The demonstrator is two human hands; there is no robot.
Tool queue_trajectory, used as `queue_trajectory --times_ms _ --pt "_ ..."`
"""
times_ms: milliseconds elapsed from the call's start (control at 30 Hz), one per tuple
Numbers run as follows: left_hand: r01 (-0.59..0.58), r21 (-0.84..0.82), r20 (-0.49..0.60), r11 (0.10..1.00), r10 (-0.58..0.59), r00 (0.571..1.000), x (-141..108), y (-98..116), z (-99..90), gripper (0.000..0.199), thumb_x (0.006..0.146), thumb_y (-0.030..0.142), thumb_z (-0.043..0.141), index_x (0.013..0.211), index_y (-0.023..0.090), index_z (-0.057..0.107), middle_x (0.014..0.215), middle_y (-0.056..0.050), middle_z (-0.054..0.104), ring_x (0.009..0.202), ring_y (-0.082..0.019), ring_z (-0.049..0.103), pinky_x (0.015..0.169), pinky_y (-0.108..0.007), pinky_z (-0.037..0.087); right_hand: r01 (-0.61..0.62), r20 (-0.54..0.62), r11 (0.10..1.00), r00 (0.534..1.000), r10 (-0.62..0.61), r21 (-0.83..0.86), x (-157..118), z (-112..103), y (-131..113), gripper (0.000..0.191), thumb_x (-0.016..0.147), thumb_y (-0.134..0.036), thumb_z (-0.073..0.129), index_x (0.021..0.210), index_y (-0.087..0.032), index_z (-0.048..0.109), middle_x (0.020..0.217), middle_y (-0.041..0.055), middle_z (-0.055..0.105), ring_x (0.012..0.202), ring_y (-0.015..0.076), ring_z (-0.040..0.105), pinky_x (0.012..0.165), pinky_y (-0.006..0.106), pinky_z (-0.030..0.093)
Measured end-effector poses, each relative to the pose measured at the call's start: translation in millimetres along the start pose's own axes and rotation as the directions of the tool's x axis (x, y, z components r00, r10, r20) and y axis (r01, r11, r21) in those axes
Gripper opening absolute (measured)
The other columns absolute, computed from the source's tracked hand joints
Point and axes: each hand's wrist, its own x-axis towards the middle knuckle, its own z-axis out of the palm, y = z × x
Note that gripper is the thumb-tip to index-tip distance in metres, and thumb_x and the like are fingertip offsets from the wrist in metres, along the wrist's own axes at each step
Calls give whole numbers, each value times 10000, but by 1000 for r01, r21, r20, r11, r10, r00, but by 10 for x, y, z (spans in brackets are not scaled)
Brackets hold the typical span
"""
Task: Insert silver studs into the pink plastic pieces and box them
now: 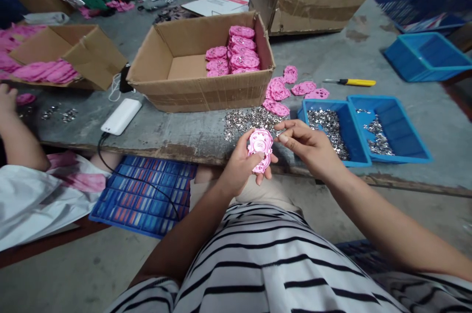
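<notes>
My left hand is wrapped round a pink plastic part with an ornate edge, its thumb pressing on the lower face. Just right of it, my right hand has thumb and fingertips pinched together; whatever lies between them is too small to make out. A pile of small shiny metal pieces lies on the table beyond both hands. Several loose pink parts lie behind the pile. To the right of my right hand stands a blue bin holding more metal pieces.
A second blue bin adjoins the first. Behind them lies a yellow-handled screwdriver. An open cardboard box holds stacked pink parts. A white power bank with a cable lies left. At far left is another person's arm.
</notes>
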Motion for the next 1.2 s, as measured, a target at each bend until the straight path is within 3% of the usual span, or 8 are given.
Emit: queue_trajectory --times_ms 233,400,633,767,867,933,1067,1200 --pt "-4 57 -39 998 6 999 13 9 -16 778 706 197 558 1408 160 222 747 -9 669 395 -103 553 297 -167 318 -2 9 1000 1000 2 -30 -178 79 92 334 834 -475 590 674 -193 667 1013 92 629 975 209 602 922 404 455" --pt "-19 91 -71 996 26 997 61 28 -60 833 684 200 534 1440 142 190 722 -9 673 381 -84 524 303 -154 286 7 44 999 999 -5 -43 -300 198 298 372 867 -496 525 689 -196 654 928 93 649 889 199 624 822 361 502" --pt "-11 153 -87 988 25 996 150 170 -109 854 674 212 556 1450 137 206 653 12 656 341 -63 473 300 -149 240 -21 108 998 994 27 -53 -268 336 517 433 880 -535 468 671 -192 630 906 104 655 865 209 635 797 354 512" --pt "-124 249 -68 961 145 987 303 568 -237 766 725 211 577 1411 181 237 675 9 660 375 -63 505 322 -139 270 24 130 996 991 -13 -87 -167 377 610 418 897 -515 445 695 -197 626 899 102 664 857 206 636 793 352 512" --pt "-285 352 -44 892 319 947 534 1066 -426 564 750 185 591 1251 178 332 766 -23 674 461 -89 578 347 -145 333 74 146 990 988 -56 -121 -91 396 687 408 911 -488 429 697 -202 625 860 94 672 833 197 637 770 340 514" --pt "-326 406 -47 854 376 926 751 1413 -558 505 722 120 605 1153 190 350 800 -28 672 494 -104 604 365 -152 368 98 151 987 986 -77 -131 -58 408 729 412 922 -474 415 690 -202 618 820 86 673 801 188 640 734 321 517" --pt "-177 490 -91 853 253 963 1311 1918 -693 383 694 36 615 1007 174 443 776 -13 631 531 -119 633 485 -223 507 159 135 976 981 -139 -149 -46 432 768 369 935 -413 422 697 -201 609 773 66 672 758 174 644 689 293 519" --pt "-61 636 -262 769 289 921 1945 2089 -648 311 722 7 586 986 144 495 666 12 586 503 -121 623 490 -225 489 240 143 958 965 -219 -155 -63 424 789 304 935 -341 442 705 -210 591 757 45 671 730 162 647 657 268 523"
